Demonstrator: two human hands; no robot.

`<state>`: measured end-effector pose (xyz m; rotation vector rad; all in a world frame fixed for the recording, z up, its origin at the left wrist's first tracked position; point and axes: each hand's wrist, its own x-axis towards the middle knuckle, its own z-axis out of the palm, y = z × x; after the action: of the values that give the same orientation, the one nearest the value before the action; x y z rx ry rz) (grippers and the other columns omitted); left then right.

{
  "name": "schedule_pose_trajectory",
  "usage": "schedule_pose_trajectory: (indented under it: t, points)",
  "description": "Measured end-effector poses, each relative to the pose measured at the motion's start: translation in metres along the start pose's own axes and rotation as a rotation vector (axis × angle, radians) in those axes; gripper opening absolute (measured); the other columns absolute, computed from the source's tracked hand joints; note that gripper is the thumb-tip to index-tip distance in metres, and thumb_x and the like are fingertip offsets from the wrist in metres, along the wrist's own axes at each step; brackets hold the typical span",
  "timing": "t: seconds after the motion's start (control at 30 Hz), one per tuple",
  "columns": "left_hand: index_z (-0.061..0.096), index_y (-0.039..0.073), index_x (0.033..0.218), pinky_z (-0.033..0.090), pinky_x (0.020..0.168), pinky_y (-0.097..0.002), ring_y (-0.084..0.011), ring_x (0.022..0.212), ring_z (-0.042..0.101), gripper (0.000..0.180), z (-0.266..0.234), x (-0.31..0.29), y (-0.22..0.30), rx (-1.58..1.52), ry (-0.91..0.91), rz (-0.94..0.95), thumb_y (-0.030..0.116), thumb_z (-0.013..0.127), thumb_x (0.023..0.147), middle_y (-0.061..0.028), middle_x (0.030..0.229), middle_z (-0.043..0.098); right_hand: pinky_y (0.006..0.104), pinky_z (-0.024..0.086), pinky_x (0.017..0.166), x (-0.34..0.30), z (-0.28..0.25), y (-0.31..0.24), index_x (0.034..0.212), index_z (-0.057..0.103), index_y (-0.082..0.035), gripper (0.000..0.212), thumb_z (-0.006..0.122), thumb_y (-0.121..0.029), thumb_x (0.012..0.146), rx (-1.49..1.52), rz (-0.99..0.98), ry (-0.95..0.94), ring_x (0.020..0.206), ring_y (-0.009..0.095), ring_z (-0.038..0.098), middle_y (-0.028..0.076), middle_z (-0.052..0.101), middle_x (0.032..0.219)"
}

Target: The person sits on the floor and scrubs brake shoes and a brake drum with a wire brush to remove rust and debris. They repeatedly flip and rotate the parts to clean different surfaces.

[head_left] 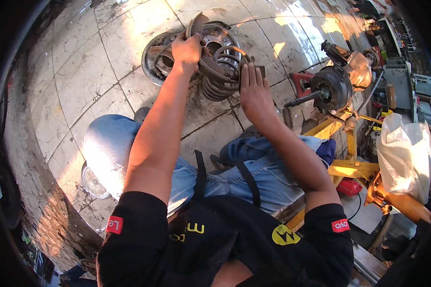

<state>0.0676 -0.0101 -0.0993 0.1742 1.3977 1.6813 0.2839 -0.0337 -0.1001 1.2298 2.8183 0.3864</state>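
My left hand (187,50) is closed round a curved, rusty brown brake shoe (213,67), raised above the tiled floor. Fingers straight and close together, my right hand (255,93) lies against a dark flat piece (260,71) at the shoe's right end; its thumb is hidden. Edges of that piece show on both sides of the fingers, but I cannot make out what it is. Under the shoe is a large rusty coil spring (214,90). Behind my left hand lie two round metal brake parts, a left one (150,65) and a right one (232,38), partly covered.
At the right, an axle assembly with a dark hub (336,88) rests by a yellow metal stand (352,168). A white plastic bag (404,155) hangs beside it. A red case (300,83) lies behind the hub. Near my left knee is a round metal part (94,182).
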Motion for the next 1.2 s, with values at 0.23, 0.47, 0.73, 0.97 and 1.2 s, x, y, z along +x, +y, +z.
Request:
schedule_pose_trajectory:
  t: [0.23,0.47,0.73,0.97,1.2]
  points:
    - [0.057,-0.004,0.103,0.045,0.044,-0.0331,-0.0179,0.048,0.055,0.02,0.001,-0.003,0.001,-0.005,0.04,-0.028,0.01,0.053,0.088,-0.0092,0.069,0.058,0.0512,0.037,0.102,0.004,-0.004,-0.003,0.14,0.03,0.008,0.057,0.046,-0.012,0.088,-0.028,0.001,-0.007,0.131,0.037,0.04,0.023,0.039,0.143]
    - [0.058,-0.002,0.1,0.046,0.046,-0.0329,-0.0174,0.051,0.055,0.019,-0.002,-0.001,-0.003,0.079,0.026,0.002,0.012,0.053,0.089,-0.009,0.072,0.059,0.051,0.035,0.104,0.006,-0.006,-0.001,0.142,0.027,0.008,0.059,0.045,-0.01,0.089,-0.017,0.02,-0.064,0.134,0.038,0.036,0.024,0.034,0.147]
    - [0.055,-0.003,0.097,0.05,0.048,-0.0364,-0.0191,0.056,0.055,0.018,-0.008,0.009,-0.013,-0.011,0.007,-0.025,0.015,0.054,0.092,-0.0105,0.077,0.056,0.0504,0.036,0.104,0.004,0.002,0.003,0.143,0.026,0.006,0.057,0.043,-0.011,0.091,0.048,0.018,-0.051,0.135,0.037,0.037,0.022,0.033,0.148]
    - [0.054,-0.005,0.095,0.051,0.047,-0.0376,-0.0203,0.055,0.056,0.02,-0.005,0.004,-0.015,-0.021,0.07,-0.04,0.015,0.054,0.091,-0.0111,0.076,0.056,0.0512,0.034,0.105,-0.001,0.006,0.002,0.143,0.027,0.006,0.056,0.041,-0.011,0.091,0.005,0.02,-0.024,0.136,0.035,0.036,0.021,0.034,0.148]
    - [0.056,-0.001,0.094,0.047,0.044,-0.0335,-0.0185,0.051,0.055,0.013,-0.004,0.0,-0.007,0.038,0.102,-0.068,0.011,0.054,0.091,-0.01,0.071,0.059,0.0517,0.032,0.107,0.008,0.009,0.004,0.143,0.029,0.002,0.056,0.042,-0.013,0.09,0.065,0.137,-0.038,0.136,0.034,0.035,0.019,0.033,0.149]
